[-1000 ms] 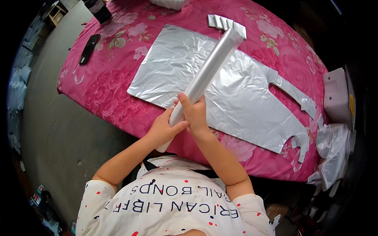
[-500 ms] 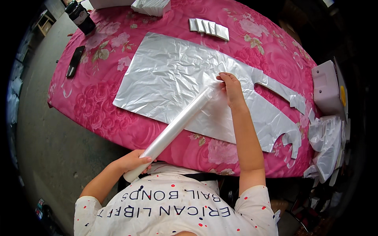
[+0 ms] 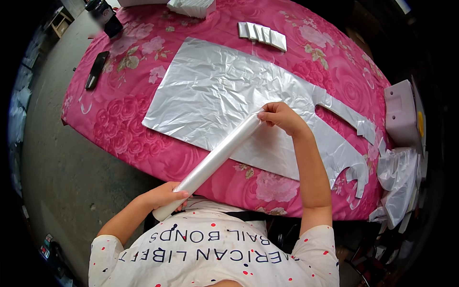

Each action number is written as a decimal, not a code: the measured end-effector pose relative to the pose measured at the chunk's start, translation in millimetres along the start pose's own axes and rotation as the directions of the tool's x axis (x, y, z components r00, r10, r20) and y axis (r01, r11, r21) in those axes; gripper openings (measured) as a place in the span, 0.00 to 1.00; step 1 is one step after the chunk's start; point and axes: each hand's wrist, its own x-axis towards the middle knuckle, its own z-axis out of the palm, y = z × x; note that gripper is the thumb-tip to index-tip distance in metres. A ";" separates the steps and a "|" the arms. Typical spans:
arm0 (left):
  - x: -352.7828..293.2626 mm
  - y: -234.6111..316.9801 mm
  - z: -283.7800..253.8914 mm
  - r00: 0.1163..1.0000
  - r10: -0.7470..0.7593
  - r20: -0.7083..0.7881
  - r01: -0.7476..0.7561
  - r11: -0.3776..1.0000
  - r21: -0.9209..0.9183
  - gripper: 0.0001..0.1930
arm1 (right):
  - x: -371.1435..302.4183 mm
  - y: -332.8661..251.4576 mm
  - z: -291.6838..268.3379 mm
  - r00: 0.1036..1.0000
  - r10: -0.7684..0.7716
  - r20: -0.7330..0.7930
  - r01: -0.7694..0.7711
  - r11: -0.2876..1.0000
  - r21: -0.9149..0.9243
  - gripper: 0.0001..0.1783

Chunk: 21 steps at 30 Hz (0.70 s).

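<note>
A long roll of pale, shiny plastic film (image 3: 217, 155) slants from my waist out over the table. My left hand (image 3: 166, 196) is wrapped round its near end, thumb on top. At the far end my right hand (image 3: 285, 119) pinches the film's edge between thumb and fingertips. Beneath the roll lies a flat, crinkled silvery-white plastic sheet (image 3: 198, 79), with curved cut-outs and strap-like strips on its right side. Part of that sheet is hidden by the roll and my right forearm.
A pink flowered cloth (image 3: 129, 119) covers the table. Several small folded white packets (image 3: 263, 36) overlap in a row at the back. A black phone-like object (image 3: 97, 70), a dark bottle (image 3: 103, 18), a white stack (image 3: 192, 6), a pale box (image 3: 400, 110) and plastic bags (image 3: 398, 179) line the edges.
My right hand has come nearer to me and slightly left, drawing the loose film at the roll's far end in close. The left hand keeps its hold. The whole view has shifted slightly.
</note>
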 end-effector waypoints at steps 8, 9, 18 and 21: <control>-21.7 -18.2 -27.9 0.992 -0.078 0.103 0.069 0.994 0.082 0.24 | 14.9 47.5 -108.1 0.753 -0.275 -0.598 -0.049 0.883 -0.467 0.13; -26.7 -33.2 -42.6 0.986 -0.101 0.129 0.080 0.984 0.158 0.25 | 11.7 51.1 -124.6 0.727 -0.287 -0.623 -0.080 0.867 -0.492 0.13; -38.4 74.4 -48.5 0.988 -0.088 0.123 -0.035 0.657 0.753 0.23 | 25.9 39.1 -119.2 0.784 -0.316 -0.534 0.040 0.885 -0.465 0.12; -3.7 141.7 -17.7 0.983 0.149 0.105 -0.138 0.234 0.962 0.21 | 36.7 23.9 -94.3 0.825 -0.286 -0.487 0.039 0.889 -0.457 0.11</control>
